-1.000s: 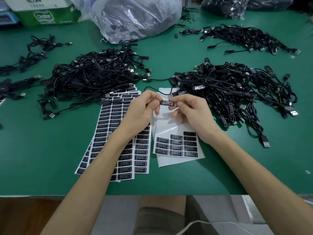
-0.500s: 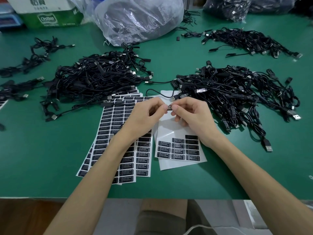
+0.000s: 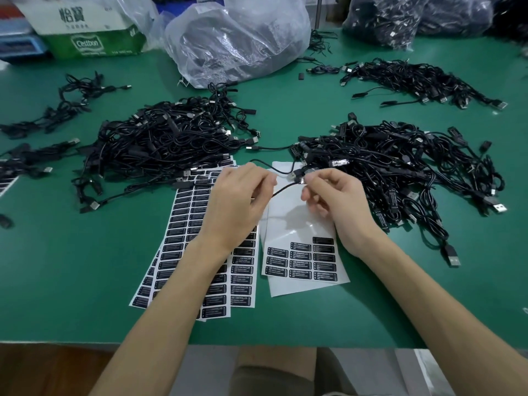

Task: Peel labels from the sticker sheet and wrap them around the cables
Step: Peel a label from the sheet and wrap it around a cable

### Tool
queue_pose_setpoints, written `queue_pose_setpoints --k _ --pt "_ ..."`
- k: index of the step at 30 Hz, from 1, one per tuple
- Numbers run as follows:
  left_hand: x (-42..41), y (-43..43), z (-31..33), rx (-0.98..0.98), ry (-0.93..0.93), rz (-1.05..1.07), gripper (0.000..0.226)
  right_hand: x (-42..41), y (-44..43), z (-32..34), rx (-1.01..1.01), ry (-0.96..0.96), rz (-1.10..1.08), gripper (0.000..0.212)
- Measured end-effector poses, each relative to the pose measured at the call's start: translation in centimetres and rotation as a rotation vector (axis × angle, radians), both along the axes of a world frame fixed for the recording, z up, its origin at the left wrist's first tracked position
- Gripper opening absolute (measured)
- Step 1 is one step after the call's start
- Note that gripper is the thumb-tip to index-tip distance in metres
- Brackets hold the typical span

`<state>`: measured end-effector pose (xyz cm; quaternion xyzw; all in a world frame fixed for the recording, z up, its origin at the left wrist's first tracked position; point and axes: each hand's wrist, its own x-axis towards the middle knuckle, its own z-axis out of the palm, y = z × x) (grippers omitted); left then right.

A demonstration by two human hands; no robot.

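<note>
While the left hand and right hand pinch a cable above the sticker sheet, fingertips leave its label impossible to make out.

Thin black cable, mostly peeled sticker sheet beneath

Small assembly workshop: a hand-labelling bench.

Bench under a green work mat. Identical black USB cables in bulk: one heap left of centre, one heap to the right, a thinner spread further back, loose strays near the left edge. Clear plastic bag of dark stock at the rear; bagged cables in the far right corner. Fanned stack of label sheets printed "LED CONTROLLER", with a part-used sheet just beside it. Printed carton at back left.
</note>
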<state>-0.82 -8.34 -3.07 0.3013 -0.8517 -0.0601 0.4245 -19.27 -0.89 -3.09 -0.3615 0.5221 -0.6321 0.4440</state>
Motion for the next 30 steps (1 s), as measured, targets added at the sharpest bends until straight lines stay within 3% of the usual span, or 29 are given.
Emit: queue_pose_setpoints --k 2,7,13,16,20,24,30 --pt "0.2 -0.2 0.2 -0.048 0.027 0.043 0.024 -0.5 0.0 0.3 -0.009 -0.130 -0.043 0.008" --pt "0.4 -0.8 -0.2 0.165 0.072 0.161 0.013 -1.2 -0.2 0.9 -0.096 -0.365 -0.045 0.010" --pt "0.5 -1.2 -0.9 0.311 -0.042 0.160 0.012 -2.1 0.1 1.1 -0.205 -0.445 -0.063 0.020" --pt "0.3 -1.2 -1.0 0.316 -0.113 0.096 0.013 -2.0 0.2 1.3 -0.212 -0.368 -0.099 0.050" --pt "0.3 -1.4 -1.2 0.298 -0.140 0.078 0.012 -0.5 0.2 0.8 -0.162 -0.089 -0.007 0.088" --pt "0.3 -1.4 -1.1 0.275 -0.133 0.098 0.013 0.5 0.0 -0.6 -0.099 0.116 0.158 0.078" --pt "0.6 -1.0 0.8 0.111 -0.102 0.283 0.017 0.4 0.0 -0.4 0.015 0.136 0.151 0.067"
